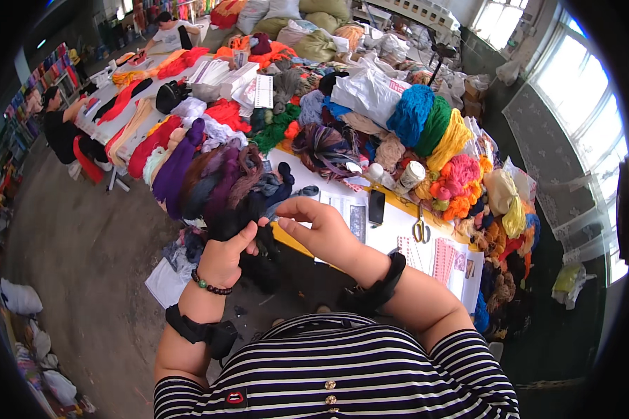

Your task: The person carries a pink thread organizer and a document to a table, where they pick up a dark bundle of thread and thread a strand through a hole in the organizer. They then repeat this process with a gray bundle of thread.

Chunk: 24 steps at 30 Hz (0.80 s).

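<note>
My left hand (pixel 225 257) grips a dark bundle of yarn (pixel 258 237) that hangs over the front edge of the white table (pixel 391 234). My right hand (pixel 321 230) pinches a thin strand at the top of the same bundle, right beside the left thumb. The bundle looks black and dark blue, and its lower part drops toward my lap. Purple and brown skeins (pixel 210 178) lie just beyond my left hand.
Scissors (pixel 420 229), a black phone (pixel 376 207), printed sheets (pixel 437 258) and a white cup (pixel 412 173) lie on the table right of my hands. Heaps of coloured yarn (pixel 433 126) cover the table behind. Two other people sit at the far left.
</note>
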Each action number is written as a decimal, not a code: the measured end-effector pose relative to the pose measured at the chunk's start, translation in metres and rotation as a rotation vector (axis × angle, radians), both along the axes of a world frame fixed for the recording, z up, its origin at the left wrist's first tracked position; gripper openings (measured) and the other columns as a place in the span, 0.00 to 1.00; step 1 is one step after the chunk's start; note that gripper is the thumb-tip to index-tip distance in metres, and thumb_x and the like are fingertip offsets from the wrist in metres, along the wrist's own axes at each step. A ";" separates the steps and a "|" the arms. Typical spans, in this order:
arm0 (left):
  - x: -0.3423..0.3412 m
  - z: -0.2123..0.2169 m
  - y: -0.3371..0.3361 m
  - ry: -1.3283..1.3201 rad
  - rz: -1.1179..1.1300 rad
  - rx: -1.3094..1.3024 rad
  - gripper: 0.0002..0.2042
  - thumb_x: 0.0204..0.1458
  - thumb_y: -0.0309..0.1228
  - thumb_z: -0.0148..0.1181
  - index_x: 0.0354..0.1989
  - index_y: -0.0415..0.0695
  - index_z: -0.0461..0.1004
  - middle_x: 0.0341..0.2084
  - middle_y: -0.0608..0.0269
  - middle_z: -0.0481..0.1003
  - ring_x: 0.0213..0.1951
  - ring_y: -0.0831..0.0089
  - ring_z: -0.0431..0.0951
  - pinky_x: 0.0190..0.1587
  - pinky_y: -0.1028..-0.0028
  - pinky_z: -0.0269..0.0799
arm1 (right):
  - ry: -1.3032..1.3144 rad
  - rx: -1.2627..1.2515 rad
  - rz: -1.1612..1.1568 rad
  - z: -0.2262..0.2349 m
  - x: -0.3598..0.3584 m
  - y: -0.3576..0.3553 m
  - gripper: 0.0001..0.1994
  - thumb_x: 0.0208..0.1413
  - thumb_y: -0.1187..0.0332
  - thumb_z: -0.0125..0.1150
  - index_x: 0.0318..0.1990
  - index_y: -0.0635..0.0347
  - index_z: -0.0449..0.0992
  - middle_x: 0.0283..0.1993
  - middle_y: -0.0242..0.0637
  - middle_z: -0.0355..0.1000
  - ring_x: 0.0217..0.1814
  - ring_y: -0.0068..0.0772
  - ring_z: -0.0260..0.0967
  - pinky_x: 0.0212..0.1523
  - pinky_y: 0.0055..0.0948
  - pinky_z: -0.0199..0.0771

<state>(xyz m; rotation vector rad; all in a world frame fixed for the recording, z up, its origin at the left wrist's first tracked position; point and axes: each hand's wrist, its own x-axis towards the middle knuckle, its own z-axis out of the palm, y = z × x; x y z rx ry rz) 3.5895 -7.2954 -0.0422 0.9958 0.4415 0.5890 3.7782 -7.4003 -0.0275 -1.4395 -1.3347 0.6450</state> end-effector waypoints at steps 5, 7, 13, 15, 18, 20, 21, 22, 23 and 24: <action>0.007 0.017 -0.009 0.118 0.014 0.301 0.10 0.57 0.32 0.64 0.44 0.42 0.77 0.39 0.64 0.79 0.29 0.81 0.70 0.31 0.78 0.67 | 0.503 -0.165 0.337 -0.016 -0.006 -0.002 0.14 0.61 0.73 0.62 0.54 0.64 0.73 0.52 0.32 0.74 0.53 0.22 0.71 0.57 0.24 0.69; 0.007 0.014 -0.006 0.152 -0.022 0.389 0.12 0.56 0.33 0.64 0.46 0.42 0.76 0.39 0.64 0.79 0.29 0.82 0.71 0.31 0.78 0.67 | 0.569 -0.203 0.304 -0.012 -0.012 -0.008 0.14 0.61 0.72 0.62 0.53 0.64 0.73 0.50 0.31 0.74 0.50 0.20 0.71 0.54 0.22 0.69; 0.011 0.010 -0.013 0.043 0.080 0.254 0.15 0.54 0.35 0.67 0.45 0.40 0.75 0.35 0.66 0.77 0.29 0.81 0.71 0.31 0.78 0.68 | 0.409 -0.304 0.058 0.011 -0.019 -0.018 0.08 0.62 0.70 0.61 0.45 0.65 0.78 0.39 0.26 0.75 0.41 0.14 0.69 0.43 0.18 0.70; 0.008 0.004 -0.013 0.045 0.049 0.249 0.12 0.54 0.34 0.69 0.40 0.39 0.78 0.32 0.70 0.77 0.28 0.82 0.70 0.30 0.80 0.66 | 0.350 -0.320 -0.035 0.014 -0.020 -0.019 0.08 0.62 0.70 0.61 0.43 0.65 0.78 0.36 0.25 0.74 0.38 0.13 0.68 0.41 0.18 0.70; 0.009 0.004 -0.020 0.115 0.029 0.285 0.11 0.53 0.33 0.69 0.40 0.40 0.78 0.31 0.70 0.77 0.27 0.82 0.70 0.30 0.79 0.66 | 0.330 -0.264 -0.020 0.002 -0.017 -0.021 0.08 0.63 0.69 0.61 0.42 0.66 0.79 0.33 0.23 0.72 0.35 0.12 0.65 0.37 0.18 0.67; 0.011 0.005 -0.021 0.114 0.045 0.281 0.11 0.54 0.33 0.69 0.40 0.40 0.78 0.30 0.70 0.76 0.27 0.82 0.70 0.29 0.79 0.66 | 0.297 -0.137 0.010 -0.006 -0.019 -0.022 0.09 0.63 0.68 0.61 0.42 0.65 0.79 0.32 0.22 0.71 0.33 0.12 0.62 0.34 0.17 0.64; 0.011 0.005 -0.022 0.113 0.061 0.277 0.10 0.55 0.32 0.68 0.39 0.41 0.78 0.29 0.70 0.76 0.27 0.82 0.70 0.29 0.79 0.66 | 0.297 -0.137 0.011 -0.007 -0.019 -0.024 0.09 0.63 0.68 0.61 0.42 0.65 0.79 0.32 0.22 0.71 0.33 0.12 0.62 0.34 0.17 0.64; 0.010 0.003 -0.021 0.114 0.063 0.275 0.10 0.55 0.32 0.68 0.39 0.41 0.78 0.29 0.70 0.76 0.27 0.82 0.70 0.29 0.79 0.66 | 0.286 -0.168 0.006 -0.003 -0.021 -0.026 0.09 0.63 0.68 0.60 0.42 0.65 0.79 0.33 0.22 0.72 0.33 0.12 0.63 0.34 0.16 0.64; 0.009 0.000 -0.021 0.120 0.059 0.296 0.09 0.55 0.32 0.67 0.38 0.41 0.78 0.29 0.70 0.75 0.27 0.82 0.70 0.29 0.79 0.67 | 0.276 -0.199 0.000 0.001 -0.021 -0.027 0.09 0.63 0.68 0.60 0.42 0.65 0.79 0.33 0.23 0.72 0.33 0.12 0.63 0.34 0.16 0.64; 0.007 -0.001 -0.020 0.127 0.056 0.317 0.07 0.56 0.32 0.66 0.37 0.42 0.77 0.28 0.70 0.74 0.26 0.82 0.70 0.29 0.79 0.67 | 0.277 -0.201 0.002 0.001 -0.021 -0.028 0.09 0.63 0.68 0.60 0.42 0.65 0.79 0.33 0.23 0.72 0.33 0.12 0.63 0.34 0.16 0.64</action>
